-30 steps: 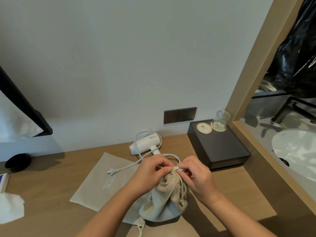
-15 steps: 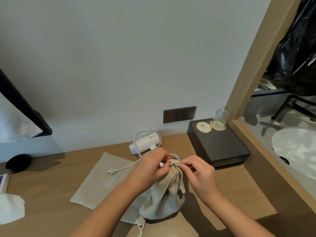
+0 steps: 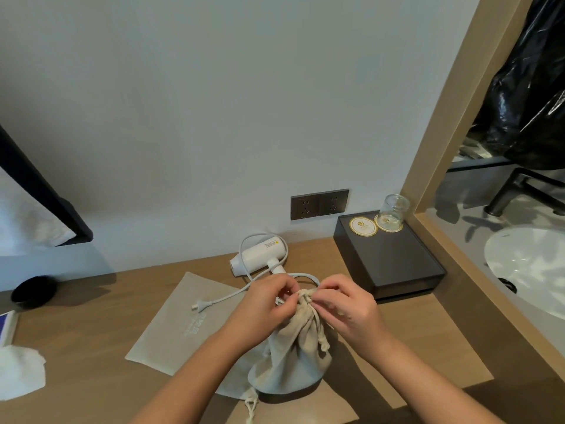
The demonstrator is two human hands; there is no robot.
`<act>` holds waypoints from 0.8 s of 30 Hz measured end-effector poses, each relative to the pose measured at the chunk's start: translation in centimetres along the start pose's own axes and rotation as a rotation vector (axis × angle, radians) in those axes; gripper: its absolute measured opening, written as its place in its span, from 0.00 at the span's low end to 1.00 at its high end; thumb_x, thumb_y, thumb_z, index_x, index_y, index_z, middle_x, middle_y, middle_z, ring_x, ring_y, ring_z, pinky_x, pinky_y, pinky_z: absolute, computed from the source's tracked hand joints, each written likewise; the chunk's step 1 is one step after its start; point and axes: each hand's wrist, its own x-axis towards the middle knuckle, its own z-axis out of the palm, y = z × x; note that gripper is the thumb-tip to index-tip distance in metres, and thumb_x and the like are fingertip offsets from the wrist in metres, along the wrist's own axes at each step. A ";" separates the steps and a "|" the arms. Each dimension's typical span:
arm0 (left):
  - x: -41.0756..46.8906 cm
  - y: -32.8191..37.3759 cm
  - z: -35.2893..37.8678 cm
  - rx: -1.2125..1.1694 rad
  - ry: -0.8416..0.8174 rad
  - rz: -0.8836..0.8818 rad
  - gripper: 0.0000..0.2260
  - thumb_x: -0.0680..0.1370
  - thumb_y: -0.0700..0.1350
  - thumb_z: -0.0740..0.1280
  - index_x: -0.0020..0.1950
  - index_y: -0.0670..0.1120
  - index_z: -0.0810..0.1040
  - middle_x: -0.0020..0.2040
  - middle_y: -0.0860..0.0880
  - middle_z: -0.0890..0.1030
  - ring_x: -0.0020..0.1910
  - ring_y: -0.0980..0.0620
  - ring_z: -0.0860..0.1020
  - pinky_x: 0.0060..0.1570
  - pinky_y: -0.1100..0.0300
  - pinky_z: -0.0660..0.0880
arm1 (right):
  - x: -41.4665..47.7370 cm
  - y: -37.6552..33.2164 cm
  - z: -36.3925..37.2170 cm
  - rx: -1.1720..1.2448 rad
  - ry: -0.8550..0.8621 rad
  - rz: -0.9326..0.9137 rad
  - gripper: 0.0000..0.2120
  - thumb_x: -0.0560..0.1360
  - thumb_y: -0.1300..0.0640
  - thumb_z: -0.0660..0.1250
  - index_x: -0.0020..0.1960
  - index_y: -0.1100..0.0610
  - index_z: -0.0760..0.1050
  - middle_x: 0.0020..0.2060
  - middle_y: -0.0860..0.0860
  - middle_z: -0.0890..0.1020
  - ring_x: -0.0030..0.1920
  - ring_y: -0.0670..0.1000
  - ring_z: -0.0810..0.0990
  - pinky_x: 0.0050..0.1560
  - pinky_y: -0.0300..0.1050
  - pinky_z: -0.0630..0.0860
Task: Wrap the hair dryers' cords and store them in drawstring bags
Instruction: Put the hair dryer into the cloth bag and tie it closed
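A filled beige drawstring bag [image 3: 293, 359] stands bulging on the wooden counter [image 3: 91, 341], its neck gathered tight at the top. My left hand [image 3: 266, 304] and my right hand [image 3: 342, 304] both pinch the neck and its strings from either side. Behind them lies a white hair dryer [image 3: 260, 254] with its cord loose; the plug [image 3: 198, 306] rests on a flat empty beige bag [image 3: 183, 325] spread to the left. What is inside the filled bag is hidden.
A dark box [image 3: 388, 258] with two coasters and an upturned glass [image 3: 394, 209] sits at the right by the wall sockets [image 3: 319, 203]. A white basin [image 3: 529, 267] lies beyond the wooden frame. Crumpled tissue [image 3: 18, 371] and a black round object [image 3: 33, 290] are at the left.
My hands stay on the bag's neck with small finger shifts; the right hand drew apart half a second ago and is now back against the gathered top.
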 end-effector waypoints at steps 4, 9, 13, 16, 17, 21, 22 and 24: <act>-0.1 0.4 -0.1 0.034 -0.064 0.001 0.04 0.75 0.42 0.67 0.42 0.50 0.77 0.39 0.55 0.78 0.40 0.57 0.76 0.38 0.69 0.70 | 0.3 -0.5 -0.1 -0.091 -0.089 -0.005 0.05 0.79 0.57 0.65 0.48 0.58 0.77 0.47 0.48 0.76 0.42 0.47 0.77 0.35 0.42 0.76; -0.2 0.4 -0.4 0.094 -0.094 0.003 0.05 0.75 0.43 0.67 0.41 0.52 0.75 0.40 0.57 0.77 0.40 0.60 0.76 0.37 0.71 0.68 | 0.4 -1.0 -0.7 -0.072 -0.262 0.126 0.04 0.80 0.51 0.56 0.48 0.50 0.67 0.47 0.44 0.70 0.39 0.48 0.73 0.32 0.43 0.69; -0.1 0.2 -0.5 0.153 -0.095 0.038 0.04 0.76 0.45 0.66 0.42 0.52 0.74 0.41 0.56 0.78 0.42 0.58 0.76 0.39 0.67 0.71 | 0.9 -0.8 -0.9 0.146 -0.368 0.238 0.05 0.81 0.54 0.56 0.46 0.51 0.67 0.45 0.46 0.70 0.43 0.47 0.71 0.43 0.41 0.70; 0.1 0.1 -0.5 0.135 -0.115 0.017 0.05 0.76 0.45 0.66 0.42 0.54 0.73 0.41 0.56 0.78 0.41 0.58 0.77 0.38 0.67 0.71 | 1.1 -0.6 -1.2 0.214 -0.355 0.314 0.05 0.80 0.59 0.60 0.45 0.54 0.71 0.43 0.47 0.72 0.43 0.46 0.72 0.44 0.35 0.68; 0.1 0.1 -0.4 0.120 -0.124 0.004 0.06 0.76 0.45 0.66 0.41 0.55 0.73 0.40 0.57 0.78 0.41 0.59 0.76 0.38 0.68 0.70 | 1.0 -0.4 -1.4 0.217 -0.335 0.327 0.04 0.79 0.60 0.63 0.45 0.55 0.73 0.43 0.47 0.73 0.43 0.46 0.73 0.43 0.34 0.68; 0.0 -0.3 0.0 0.042 -0.127 -0.071 0.04 0.76 0.44 0.65 0.42 0.52 0.76 0.40 0.55 0.79 0.40 0.59 0.77 0.38 0.64 0.73 | 0.6 -0.2 -1.5 0.151 -0.288 0.243 0.02 0.75 0.59 0.70 0.46 0.55 0.77 0.44 0.45 0.74 0.41 0.45 0.74 0.41 0.30 0.68; 0.0 -0.4 0.1 0.032 -0.135 -0.079 0.04 0.76 0.43 0.65 0.43 0.50 0.77 0.41 0.54 0.79 0.40 0.57 0.77 0.39 0.61 0.75 | 0.6 -0.2 -1.5 0.111 -0.272 0.203 0.02 0.75 0.57 0.70 0.46 0.55 0.77 0.44 0.45 0.74 0.40 0.43 0.74 0.40 0.29 0.67; 0.0 -0.4 0.2 0.026 -0.151 -0.081 0.03 0.77 0.43 0.65 0.44 0.48 0.77 0.42 0.52 0.79 0.40 0.55 0.78 0.41 0.55 0.77 | 0.7 -0.2 -1.4 -0.029 -0.252 0.117 0.05 0.75 0.53 0.69 0.47 0.54 0.78 0.44 0.45 0.75 0.40 0.42 0.74 0.37 0.33 0.70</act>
